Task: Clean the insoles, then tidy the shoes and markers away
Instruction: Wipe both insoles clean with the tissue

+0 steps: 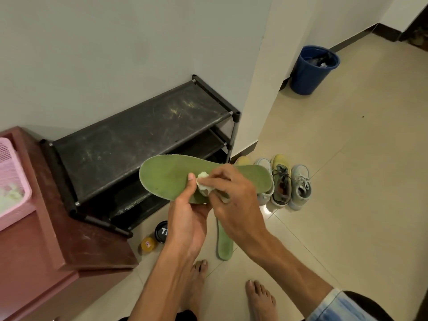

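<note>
Currently in hand: green insole [166,174], raised level over the floor [347,158], in front of the shoe rack [139,140].
Left hand [187,218]: grips the insole's near long edge, thumb on top, fingers curled beneath.
Right hand [236,198]: pinches a white wad [203,181] in its fingertips and presses it on the insole's middle.
Second insole [224,242]: flat on the floor below the hands, off the rack's front right corner.
Shoes [282,181]: in a row on the floor at the rack's right end.
Black tin [162,231] and yellow jar [148,244]: on the floor at the cabinet [69,228] corner.
Markers: not identifiable.

Hazards, as judged:
- Held at one edge only, so likely to flex under hard rubbing, slip the grip and land on the floor.
- Wad small, so apt to shred and leave lint.
- Second insole close to bare feet [199,274], easily trodden on.
</note>
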